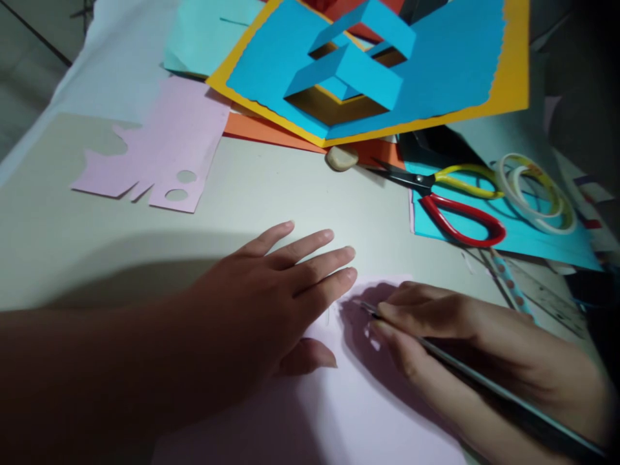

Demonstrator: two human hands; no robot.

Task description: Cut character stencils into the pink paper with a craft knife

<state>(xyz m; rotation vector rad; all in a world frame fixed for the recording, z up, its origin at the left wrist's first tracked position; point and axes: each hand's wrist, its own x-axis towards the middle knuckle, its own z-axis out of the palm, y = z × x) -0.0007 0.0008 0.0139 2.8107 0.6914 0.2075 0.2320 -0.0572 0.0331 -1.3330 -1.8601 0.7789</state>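
Observation:
A pale pink sheet of paper [372,420] lies at the bottom middle of the view, with a faint line on it near the fingertips. My left hand [285,290] rests flat on its upper left part, fingers spread and holding nothing. From the right, my right hand [436,336] pinches a thin dark pen-like tool [479,368] between thumb and fingers. The tool's tip is close to the paper, just right of my left fingertips. Whether it is a pen or a knife cannot be made out.
A blue and yellow pop-up card [436,71] stands open at the top. Scissors [426,184], tape rolls [535,194], an eraser-like piece [341,158] and a ruler [552,300] lie right of centre. Cut pink paper [165,142] is at the left.

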